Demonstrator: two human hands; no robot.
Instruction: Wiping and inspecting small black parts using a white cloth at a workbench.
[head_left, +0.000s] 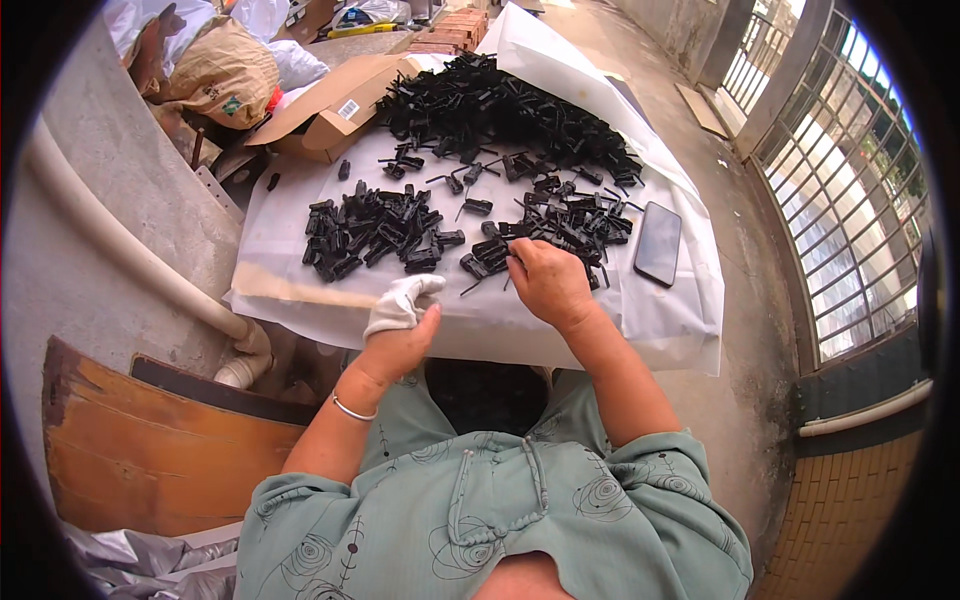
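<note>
Several small black plastic parts with thin stems lie in piles on a white-covered table. My right hand (550, 283) reaches into the near right pile (580, 222), its fingertips pinched on a black plastic part at the pile's near edge; the fingers partly hide it. My left hand (400, 312), in a white glove that leaves the thumb bare, hovers at the table's near edge. Its fingers are loosely bent and apart from the thumb, with nothing visible between them. Just beyond it sits the near left pile (375, 228) of the same black parts.
A large heap of black parts (490, 100) covers the table's far side, beside an open cardboard box (335, 115). A phone (657, 244) lies at the right on the white sheet (660, 325). A pipe (130, 235) runs along the left wall; a barred window (850, 190) stands right.
</note>
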